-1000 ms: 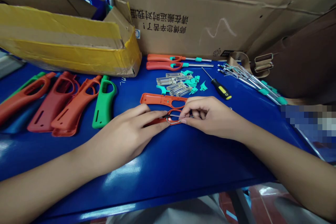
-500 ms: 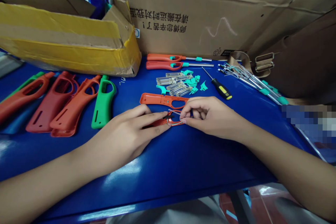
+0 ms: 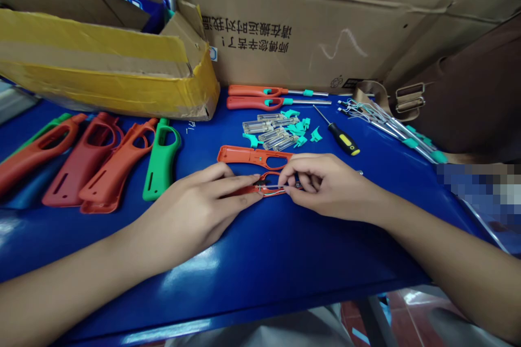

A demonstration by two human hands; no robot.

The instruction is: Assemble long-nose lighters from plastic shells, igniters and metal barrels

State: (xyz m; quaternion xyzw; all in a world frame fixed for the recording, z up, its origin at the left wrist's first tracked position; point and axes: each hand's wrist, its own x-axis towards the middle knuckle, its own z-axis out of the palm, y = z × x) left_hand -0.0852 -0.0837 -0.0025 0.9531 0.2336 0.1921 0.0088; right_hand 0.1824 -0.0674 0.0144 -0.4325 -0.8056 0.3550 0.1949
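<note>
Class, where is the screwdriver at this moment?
In the head view, the screwdriver lies right of centre on the blue table, beyond the right hand, between the turquoise pieces and metal tubes.

Datum: near shell half (image 3: 272,193) on the table (image 3: 285,260). From datum, 12 o'clock outward: far shell half (image 3: 244,155), then fuel tanks (image 3: 273,134), then assembled lighters (image 3: 251,102). 2 o'clock: screwdriver (image 3: 344,140); beyond it, rods (image 3: 401,126). 9 o'clock: handles (image 3: 112,171). 10 o'clock: box (image 3: 114,84).

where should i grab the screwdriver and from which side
Probably by the thick black-and-yellow handle, coming down from above on the right side: the screwdriver lies flat with its handle end nearer the person, the thin shaft points away, and loose teal parts lie to the left.
</note>
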